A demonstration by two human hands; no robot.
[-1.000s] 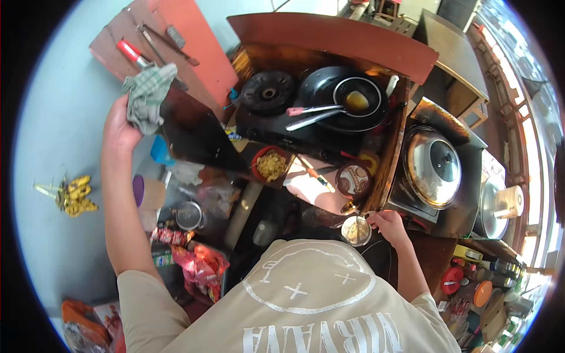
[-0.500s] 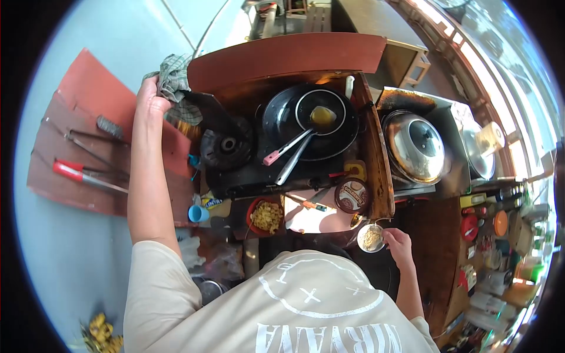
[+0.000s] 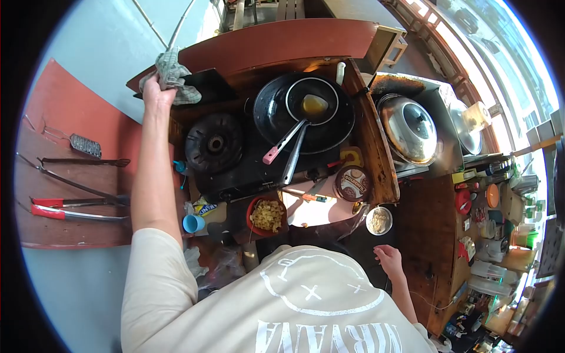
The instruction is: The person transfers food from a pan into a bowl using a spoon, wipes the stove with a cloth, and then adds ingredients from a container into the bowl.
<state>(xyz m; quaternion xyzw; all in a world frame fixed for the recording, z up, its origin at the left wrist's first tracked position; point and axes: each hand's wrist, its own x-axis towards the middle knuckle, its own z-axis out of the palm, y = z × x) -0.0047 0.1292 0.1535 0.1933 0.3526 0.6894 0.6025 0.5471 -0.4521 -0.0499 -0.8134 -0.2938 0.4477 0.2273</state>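
My left hand (image 3: 158,97) is closed on a green-and-white checked cloth (image 3: 172,73) at the upper left. A flat black piece (image 3: 206,87) reaches out from under the cloth, close to the stove's raised back board. My right hand (image 3: 388,260) is off to the lower right, holding nothing, its fingers loosely curled and apart. Just beyond those fingertips is a small white bowl (image 3: 379,221) of pale chopped bits. On the black stove (image 3: 235,187), a large dark wok (image 3: 265,112) carries a strainer (image 3: 313,86) and a ladle (image 3: 289,170) with yellowish liquid in its cup.
A bare burner (image 3: 215,144) lies left of the wok. In front are a red bowl of chopped food (image 3: 266,216), a blue cup (image 3: 193,223) and a round brown tin (image 3: 353,183). A lidded pot (image 3: 409,129) stands right; tongs (image 3: 76,213) hang left.
My right hand has let go of the small white bowl and drawn back toward my body. My left hand, with the cloth and black piece, has shifted; the bare burner shows more fully.
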